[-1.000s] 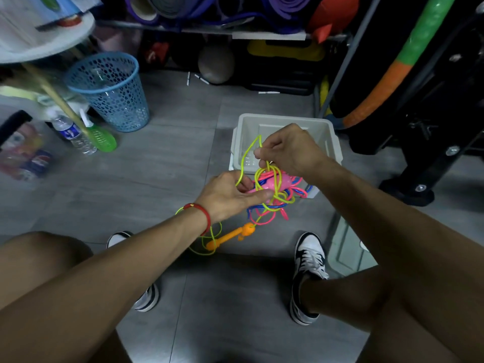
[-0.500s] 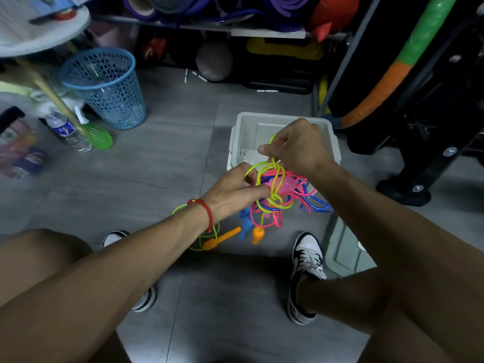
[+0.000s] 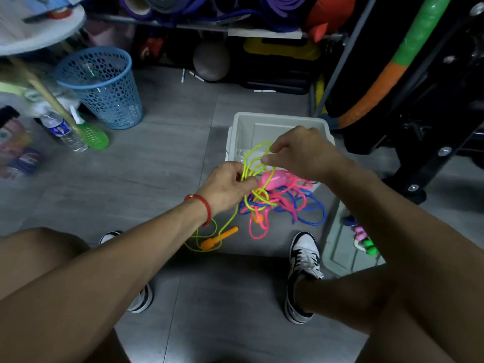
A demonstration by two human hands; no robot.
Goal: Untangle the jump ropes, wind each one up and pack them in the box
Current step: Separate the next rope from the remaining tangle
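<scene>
Your right hand (image 3: 301, 153) has lifted since a second ago. It's up over the white box (image 3: 262, 121) in the middle of the frame, pinching a strand of the yellow rope (image 3: 255, 163) and drawing out taller, looser loops than before. Your left hand (image 3: 227, 187) is just below and left of it, fingers clamped on the knot where the yellow crosses the pink handle (image 3: 273, 180).

The bundle has also spread: the pink rope (image 3: 258, 231) and blue rope (image 3: 311, 218) now sag lower and wider toward the floor (image 3: 162, 166), right of center. One orange handle (image 3: 220, 238) lies on the floor below your left wrist.

My guess is the yellow one's starting to come free, which is good, but it's early days. Nothing's wound yet, and I can't see any rope inside the box. I'd keep feeding that yellow strand through.
</scene>
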